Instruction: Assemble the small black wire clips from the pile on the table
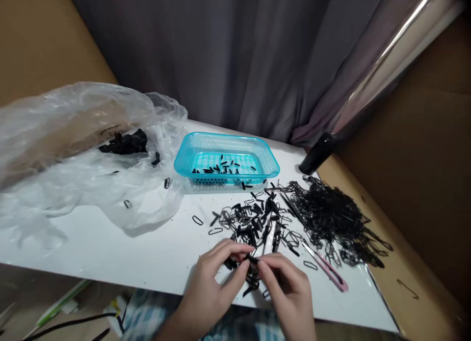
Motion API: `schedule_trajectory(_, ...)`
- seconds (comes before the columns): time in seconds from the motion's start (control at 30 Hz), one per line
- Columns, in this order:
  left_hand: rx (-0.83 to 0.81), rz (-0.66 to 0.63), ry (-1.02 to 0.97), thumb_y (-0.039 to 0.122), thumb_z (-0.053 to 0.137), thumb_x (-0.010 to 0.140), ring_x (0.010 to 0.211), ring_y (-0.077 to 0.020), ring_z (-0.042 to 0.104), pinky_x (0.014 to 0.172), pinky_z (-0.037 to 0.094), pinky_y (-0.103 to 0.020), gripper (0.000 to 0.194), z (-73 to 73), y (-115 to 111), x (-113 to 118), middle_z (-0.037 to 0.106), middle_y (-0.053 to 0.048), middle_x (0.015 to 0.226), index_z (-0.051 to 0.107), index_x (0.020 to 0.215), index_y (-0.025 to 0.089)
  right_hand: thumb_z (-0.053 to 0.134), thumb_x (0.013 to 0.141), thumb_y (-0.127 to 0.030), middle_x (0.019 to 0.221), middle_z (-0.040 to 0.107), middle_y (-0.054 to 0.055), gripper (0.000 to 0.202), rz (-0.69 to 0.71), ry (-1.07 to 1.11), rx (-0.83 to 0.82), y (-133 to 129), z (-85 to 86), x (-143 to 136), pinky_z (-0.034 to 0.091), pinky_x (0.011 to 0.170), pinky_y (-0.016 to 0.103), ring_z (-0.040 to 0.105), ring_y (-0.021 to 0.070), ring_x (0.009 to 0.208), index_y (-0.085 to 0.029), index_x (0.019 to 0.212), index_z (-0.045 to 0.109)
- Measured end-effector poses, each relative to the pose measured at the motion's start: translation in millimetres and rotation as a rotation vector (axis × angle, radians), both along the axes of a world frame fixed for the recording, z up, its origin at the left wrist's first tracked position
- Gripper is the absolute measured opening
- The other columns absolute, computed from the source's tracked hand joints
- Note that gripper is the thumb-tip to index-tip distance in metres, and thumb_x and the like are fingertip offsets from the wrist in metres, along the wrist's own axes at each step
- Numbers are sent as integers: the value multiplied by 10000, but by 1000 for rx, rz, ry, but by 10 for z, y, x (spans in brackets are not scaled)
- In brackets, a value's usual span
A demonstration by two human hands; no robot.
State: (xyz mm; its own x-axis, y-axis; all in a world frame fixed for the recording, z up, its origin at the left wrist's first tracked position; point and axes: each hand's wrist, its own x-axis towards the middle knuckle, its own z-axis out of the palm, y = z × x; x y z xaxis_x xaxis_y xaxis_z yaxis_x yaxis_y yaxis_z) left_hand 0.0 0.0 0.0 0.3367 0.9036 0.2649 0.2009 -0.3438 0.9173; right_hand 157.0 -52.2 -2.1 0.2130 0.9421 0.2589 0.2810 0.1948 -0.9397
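Both hands low at near table (110,248) edge, wrists angled inward, fingertips meeting. Left hand (213,282) and right hand (289,287) pinch small black clip (252,259) between thumbs and forefingers, other fingers curled. Loose clip pile (257,223) just beyond fingertips. Pink cutter (327,268) beside my right hand. Blue basket (225,158) well beyond.

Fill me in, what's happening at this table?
A person sits at a white table, both hands together at its near edge. The left hand and right hand pinch a small black plastic piece between the fingertips. Just beyond lies a scatter of black clips and rings, with a tangled black pile to the right and a pink tool beside it. A turquoise basket further back holds a few black pieces. A clear plastic bag lies at left.
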Motion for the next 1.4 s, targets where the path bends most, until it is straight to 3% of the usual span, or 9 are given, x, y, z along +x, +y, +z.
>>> schedule_trajectory(0.37,123,65,91,146,590,882,782,-196,644,708,525,-299,113,-19,-14,53,666,-27,793,670,925,213,615,941,-272,783,706,20,137,-77,44,-21,-3,-60,10,537,635,214,661,159,709,-233,861,719)
schedule_trajectory(0.83,140,13,188,137,570,876,774,-197,593,727,466,-314,106,8,-15,48,639,-5,746,587,805,215,614,941,-289,745,660,11,160,-144,31,-26,-19,-50,4,520,610,208,621,149,672,-214,823,689)
schedule_trajectory(1.07,136,17,185,154,541,898,777,-198,583,727,455,-311,112,11,-25,43,624,-8,750,568,808,213,674,904,-249,857,744,23,69,-48,14,-58,-19,-48,30,557,662,206,692,165,769,-247,939,733)
schedule_trajectory(1.4,171,-39,155,126,537,877,732,-183,582,740,450,-321,134,71,-19,46,642,-1,741,553,780,217,666,891,-162,838,729,28,98,-113,-85,69,-12,-13,-23,561,660,222,687,169,773,-243,911,718)
